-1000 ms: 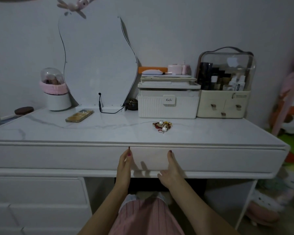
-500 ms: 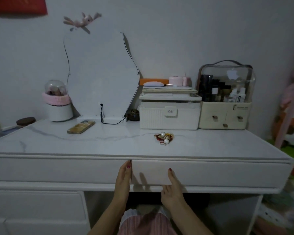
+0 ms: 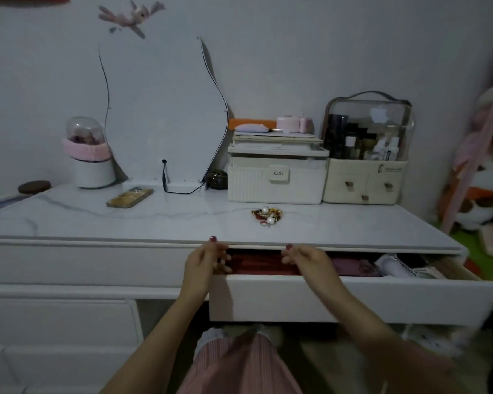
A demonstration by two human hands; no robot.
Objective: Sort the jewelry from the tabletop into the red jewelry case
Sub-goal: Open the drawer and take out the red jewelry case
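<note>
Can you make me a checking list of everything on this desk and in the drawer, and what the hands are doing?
Surface: white marble-look tabletop, drawer pulled partly open below it.
Job's things: jewelry in a small pile on the tabletop; red case lying inside the drawer.
Clutter: phone, mirror, white box, makeup organizer, domed jar; white tube in the drawer.
Hands: left hand and right hand reach over the drawer front with fingers curled; any grip is unclear.
Cables: black cord at the mirror's foot.
Surroundings: plush toys at right, wall behind.
</note>
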